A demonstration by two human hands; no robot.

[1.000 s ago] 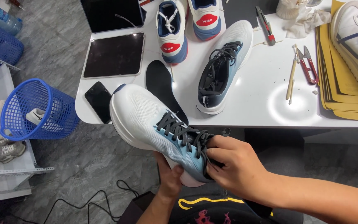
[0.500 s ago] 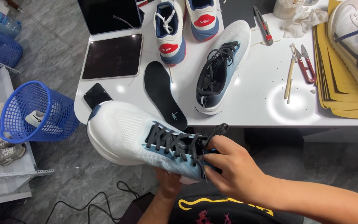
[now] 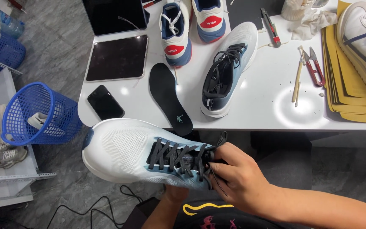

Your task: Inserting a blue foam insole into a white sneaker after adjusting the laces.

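Right hand (image 3: pixel 238 180) fingers pinch black laces (image 3: pixel 178 157) of white sneaker (image 3: pixel 123 150).

white knit-mesh cloth sneaker (image 3: pixel 128 154) with matt black laces (image 3: pixel 178 157), above a glossy smooth white table (image 3: pixel 255 110)

- White mesh sneaker (image 3: pixel 128 154), lower centre: black laces, pale blue toward the heel.
- Matching sneaker (image 3: pixel 227 70), upper centre: white fading to blue, black laces.
- Black insole (image 3: pixel 168 95) with small teal mark.
- Blue latticed basket (image 3: pixel 39 114), left.
- Red-handled snips (image 3: pixel 314 70), right.
- Yellow sheets (image 3: pixel 352 106), right edge.
- White table (image 3: pixel 267 114).
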